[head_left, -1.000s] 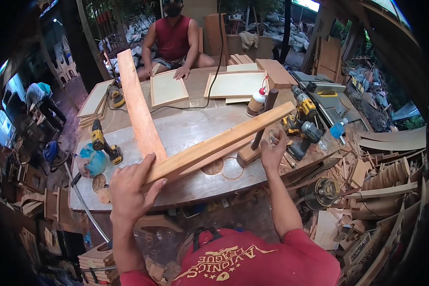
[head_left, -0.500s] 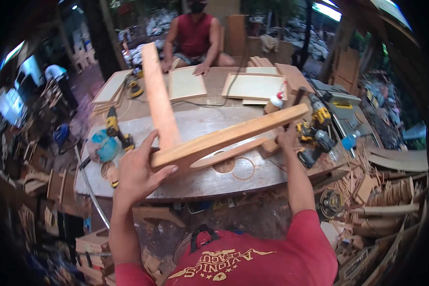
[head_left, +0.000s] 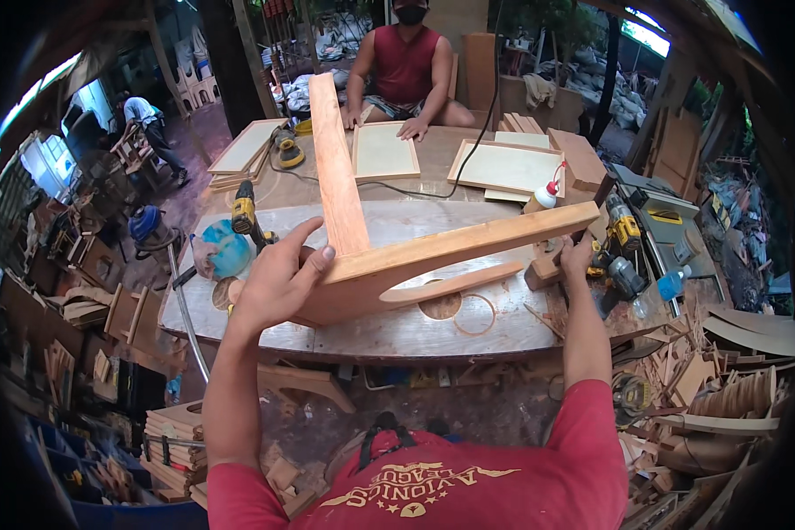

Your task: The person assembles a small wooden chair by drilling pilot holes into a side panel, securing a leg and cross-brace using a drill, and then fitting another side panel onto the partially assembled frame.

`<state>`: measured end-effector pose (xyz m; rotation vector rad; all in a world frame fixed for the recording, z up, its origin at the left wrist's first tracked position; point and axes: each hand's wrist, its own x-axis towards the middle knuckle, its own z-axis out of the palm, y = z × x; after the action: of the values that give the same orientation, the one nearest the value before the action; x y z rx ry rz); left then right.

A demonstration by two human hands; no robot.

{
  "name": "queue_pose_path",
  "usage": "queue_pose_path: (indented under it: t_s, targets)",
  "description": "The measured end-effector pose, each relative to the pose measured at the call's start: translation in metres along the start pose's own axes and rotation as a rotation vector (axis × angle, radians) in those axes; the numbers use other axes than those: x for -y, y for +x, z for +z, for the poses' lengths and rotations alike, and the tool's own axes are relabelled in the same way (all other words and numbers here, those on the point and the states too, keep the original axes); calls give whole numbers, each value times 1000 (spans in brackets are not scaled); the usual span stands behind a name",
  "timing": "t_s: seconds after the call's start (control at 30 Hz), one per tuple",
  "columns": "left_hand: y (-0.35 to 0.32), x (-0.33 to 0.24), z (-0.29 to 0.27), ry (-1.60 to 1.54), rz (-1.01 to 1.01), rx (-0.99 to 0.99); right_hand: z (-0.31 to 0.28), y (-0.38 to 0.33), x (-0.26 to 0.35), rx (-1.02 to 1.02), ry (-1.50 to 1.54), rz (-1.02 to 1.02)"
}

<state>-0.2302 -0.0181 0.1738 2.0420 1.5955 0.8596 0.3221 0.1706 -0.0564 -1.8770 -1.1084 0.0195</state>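
An angled wooden piece [head_left: 468, 235] is held tilted above the worktable. A long plank [head_left: 337, 163] stretches away from its left end, and an oblong opening runs through its near side. My left hand [head_left: 278, 276] grips the left corner, thumb over the upper edge. At the far right end, my right hand [head_left: 578, 256] is closed around the piece; its fingers are partly hidden. A wooden block [head_left: 543, 270] shows beside that hand, and a dark upright bar [head_left: 603, 189] stands just behind it; I cannot tell whether either is joined to the piece.
The worktable [head_left: 371, 340] bears cordless drills [head_left: 624, 231], a sander [head_left: 288, 150], a glue bottle [head_left: 546, 191] and framed panels [head_left: 503, 168]. A person [head_left: 405, 66] sits across it, hands at a panel. A cable [head_left: 455, 181] crosses the top. Wood scraps [head_left: 680, 389] lie at right.
The view has shifted, so the scene sits farther right and slightly lower. The left end of the wooden piece shows more of its near face; both hands keep their hold.
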Motion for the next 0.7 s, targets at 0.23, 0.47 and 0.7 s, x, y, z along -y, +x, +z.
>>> queue_pose_path:
  t_s: [0.23, 0.47, 0.7]
  targets:
    - [9, 12, -5, -55, 30, 64, 3, 13, -10, 84, -140, 50]
    - [8, 5, -4, -44, -35, -17, -2, 7, -22, 124, -21, 99]
    - [7, 2, 0, -90, -13, -105, -40, -20, -5, 85, 77, 75]
